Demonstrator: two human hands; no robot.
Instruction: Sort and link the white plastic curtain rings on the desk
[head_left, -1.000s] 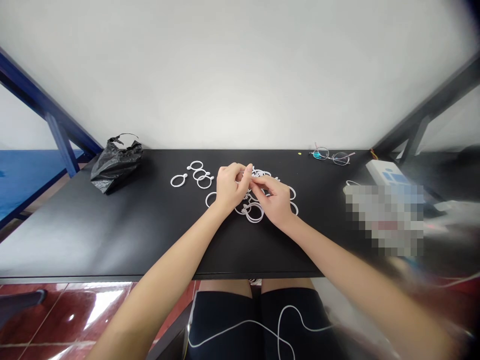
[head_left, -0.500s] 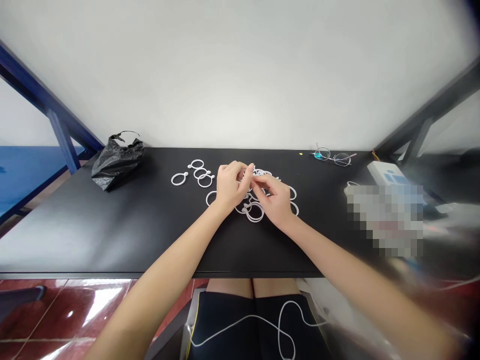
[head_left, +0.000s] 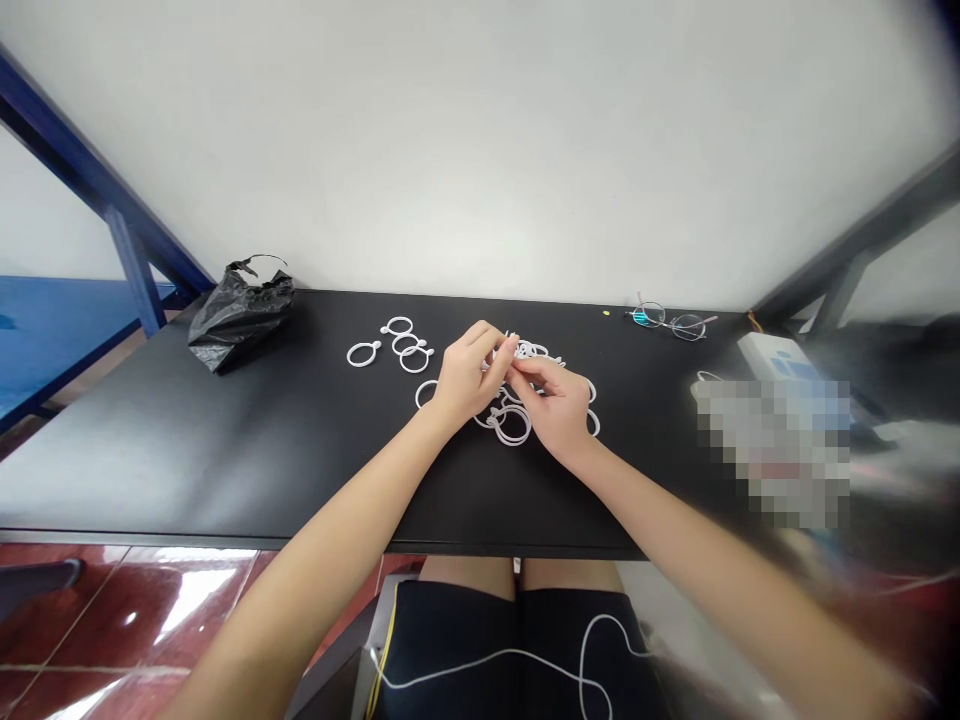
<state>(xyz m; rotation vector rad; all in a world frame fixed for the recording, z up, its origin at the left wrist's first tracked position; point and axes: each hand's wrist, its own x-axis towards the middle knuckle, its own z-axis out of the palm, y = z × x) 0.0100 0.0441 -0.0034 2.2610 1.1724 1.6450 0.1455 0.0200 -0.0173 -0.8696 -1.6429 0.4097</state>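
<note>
Several white curtain rings, each with a small round eyelet, lie on a black table. My left hand [head_left: 474, 372] and my right hand [head_left: 553, 398] meet over the main pile, with thumbs and fingertips pinched close together. Both are closed on what looks like a white curtain ring, mostly hidden by the fingers. Just below the hands lies a cluster of overlapping rings [head_left: 513, 425]. More rings [head_left: 534, 349] show behind the fingertips, and others are partly covered by the hands. To the left, a smaller loose group of rings [head_left: 415, 360] lies apart.
A crumpled black plastic bag [head_left: 240, 315] sits at the table's [head_left: 187, 470] back left. Eyeglasses [head_left: 671, 322] lie at the back right, near a white box [head_left: 772, 352] and a blurred-out item [head_left: 780, 445]. A white cable [head_left: 465, 665] crosses my lap.
The view has shifted and tilted slightly. Both hands stay pinched together over the pile, with only small finger movement. The loose rings on the left lie as before.
</note>
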